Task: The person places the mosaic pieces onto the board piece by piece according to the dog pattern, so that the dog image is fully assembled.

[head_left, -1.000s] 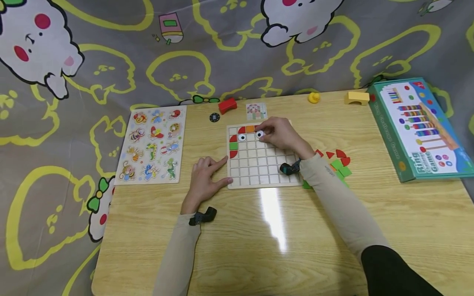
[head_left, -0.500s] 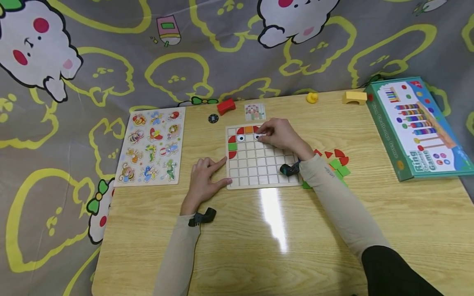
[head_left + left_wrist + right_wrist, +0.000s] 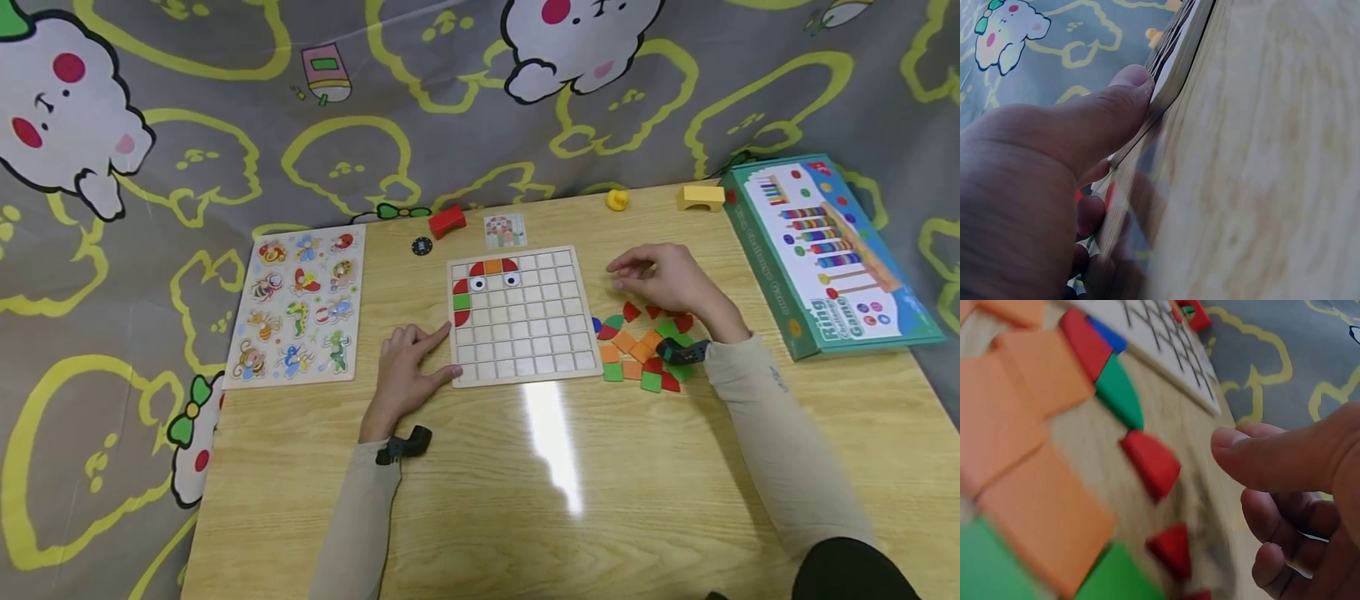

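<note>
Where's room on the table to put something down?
Biggest: the bare wood in front of the grid board, between the left sleeve and right sleeve. Another: in front of the game box, beside the right sleeve. Smaller: at the back, between picture card and yellow duck. Crowded: right of the board, where loose tiles lie by the right grip.

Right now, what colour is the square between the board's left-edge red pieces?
That square is green, clearest in the head view.

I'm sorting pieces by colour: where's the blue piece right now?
In the head view, the blue piece lies just right of the grid board, beside a red piece and a green piece.
</note>
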`<action>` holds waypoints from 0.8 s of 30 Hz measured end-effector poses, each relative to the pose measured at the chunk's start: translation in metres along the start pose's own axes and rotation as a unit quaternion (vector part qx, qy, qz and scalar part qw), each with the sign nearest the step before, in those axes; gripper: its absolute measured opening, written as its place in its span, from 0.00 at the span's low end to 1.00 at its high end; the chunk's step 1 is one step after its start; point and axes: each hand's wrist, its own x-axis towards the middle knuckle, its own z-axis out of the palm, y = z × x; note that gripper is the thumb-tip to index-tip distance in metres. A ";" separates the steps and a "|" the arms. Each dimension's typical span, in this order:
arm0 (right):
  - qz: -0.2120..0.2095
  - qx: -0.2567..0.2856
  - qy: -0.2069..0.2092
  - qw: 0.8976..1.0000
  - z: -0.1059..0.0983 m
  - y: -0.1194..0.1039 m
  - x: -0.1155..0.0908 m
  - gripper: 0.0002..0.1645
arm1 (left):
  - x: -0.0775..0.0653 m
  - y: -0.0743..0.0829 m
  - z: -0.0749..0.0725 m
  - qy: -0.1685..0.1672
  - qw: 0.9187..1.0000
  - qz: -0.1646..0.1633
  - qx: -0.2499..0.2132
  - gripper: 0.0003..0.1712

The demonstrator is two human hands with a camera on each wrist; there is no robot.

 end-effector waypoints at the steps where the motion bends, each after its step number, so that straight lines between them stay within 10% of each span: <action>1: 0.004 -0.008 -0.012 1.000 -0.003 0.004 -0.006 0.13 | 0.000 0.000 0.000 0.001 1.000 -0.001 -0.001 0.42; 9: 0.016 -0.075 -0.052 0.996 -0.016 0.021 -0.039 0.15 | 0.000 0.000 -0.001 0.002 1.000 -0.001 -0.005 0.42; 24: 0.043 -0.067 -0.059 0.995 -0.005 0.014 -0.042 0.09 | -0.001 0.001 -0.001 -0.001 1.000 -0.007 -0.012 0.42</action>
